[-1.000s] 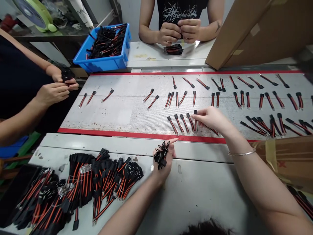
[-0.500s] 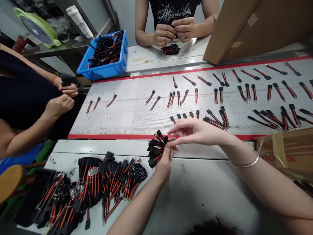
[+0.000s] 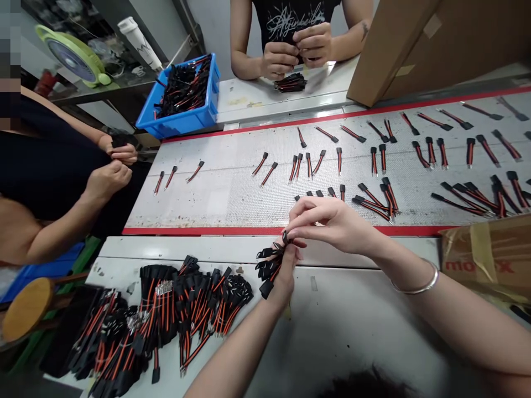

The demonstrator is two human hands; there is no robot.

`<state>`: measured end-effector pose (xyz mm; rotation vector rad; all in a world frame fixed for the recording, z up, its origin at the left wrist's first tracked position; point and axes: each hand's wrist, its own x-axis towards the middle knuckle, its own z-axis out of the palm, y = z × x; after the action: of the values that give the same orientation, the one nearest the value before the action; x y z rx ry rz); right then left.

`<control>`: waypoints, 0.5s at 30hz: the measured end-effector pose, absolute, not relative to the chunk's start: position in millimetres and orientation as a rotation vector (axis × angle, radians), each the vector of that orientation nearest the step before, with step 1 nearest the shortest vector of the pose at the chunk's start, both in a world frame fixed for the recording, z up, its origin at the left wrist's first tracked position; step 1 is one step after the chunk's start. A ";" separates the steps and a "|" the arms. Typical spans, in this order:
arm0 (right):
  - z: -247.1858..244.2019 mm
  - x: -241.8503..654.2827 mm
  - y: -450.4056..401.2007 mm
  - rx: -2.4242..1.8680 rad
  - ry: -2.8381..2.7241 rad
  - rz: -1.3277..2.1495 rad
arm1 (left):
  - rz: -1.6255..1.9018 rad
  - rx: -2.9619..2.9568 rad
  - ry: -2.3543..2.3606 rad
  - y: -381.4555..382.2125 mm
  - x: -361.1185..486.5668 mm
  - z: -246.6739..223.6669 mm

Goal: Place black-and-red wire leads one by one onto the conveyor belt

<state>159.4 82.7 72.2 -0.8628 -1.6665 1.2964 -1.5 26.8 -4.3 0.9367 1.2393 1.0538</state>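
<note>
My left hand [image 3: 285, 273] is wrapped round a bunch of short red-and-black cables [image 3: 271, 264], their black ends fanning out to the left. Just above it, my right hand [image 3: 323, 221] pinches the black end of one cable [image 3: 285, 237] at the top of the bunch. Both hands are over the near edge of the belt. Rows of similar cables [image 3: 319, 162] lie spread on the grey belt [image 3: 224, 193] with red borders. Large piles of cables [image 3: 161, 309] rest on the white table [image 3: 332, 331] to the left.
A blue bin [image 3: 194, 117] full of cables stands at the back left. Cardboard boxes are at the back right [image 3: 373, 66] and right [image 3: 498, 260]. One person sits across the belt, hands over a small cable pile [image 3: 290, 83]; another is at the left, near a wooden stool [image 3: 27, 309].
My right hand has closed its fingers on a cable end at the bunch. My left hand has tilted the bunch slightly and lowered it. The belt's cables appear shifted right.
</note>
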 end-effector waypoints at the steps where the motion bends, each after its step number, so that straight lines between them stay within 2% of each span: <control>1: 73.1 160.0 82.5 -0.878 -1.656 1.304 | 1.054 0.955 1.223 27.0 -1.1 -4.2; 7: 72.7 161.7 82.4 -0.980 -1.810 1.365 | 1.090 1.130 1.228 30.6 -0.9 6.5; 15: 82.8 162.9 74.7 -0.775 -1.903 0.910 | 1.074 1.292 1.232 31.5 -2.8 11.1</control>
<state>162.9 74.7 82.8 -0.7752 -1.9035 0.9097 -2.8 31.5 11.1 1.2922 1.2318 1.0740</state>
